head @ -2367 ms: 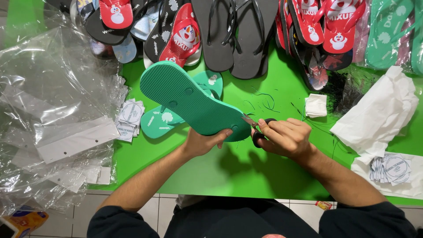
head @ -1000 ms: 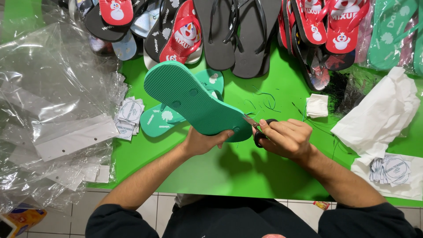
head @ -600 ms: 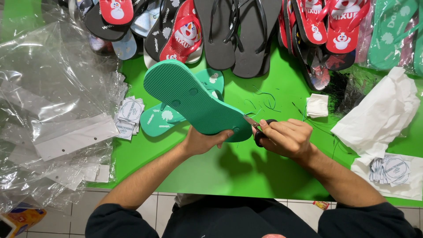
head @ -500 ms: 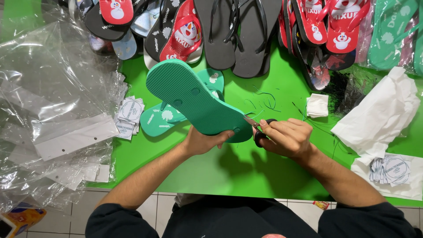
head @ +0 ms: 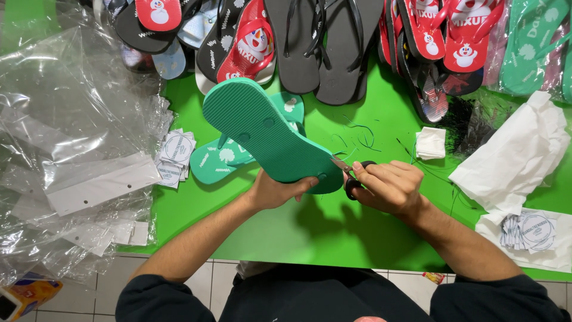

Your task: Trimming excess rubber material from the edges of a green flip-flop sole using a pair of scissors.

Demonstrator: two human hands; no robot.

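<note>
My left hand grips the heel end of a teal green flip-flop, held sole-up and tilted above the green table. My right hand holds small black-handled scissors, their blades touching the flip-flop's heel edge. A second teal flip-flop lies strap-up on the table under the first.
Red, black and teal flip-flops are heaped along the far edge. Clear plastic bags pile up at the left, next to round paper tags. White tissue paper and more tags lie at the right. Cut threads litter the table.
The held flip-flop has tilted and shifted slightly while the scissors work at its heel edge. Both hands stay in about the same place.
</note>
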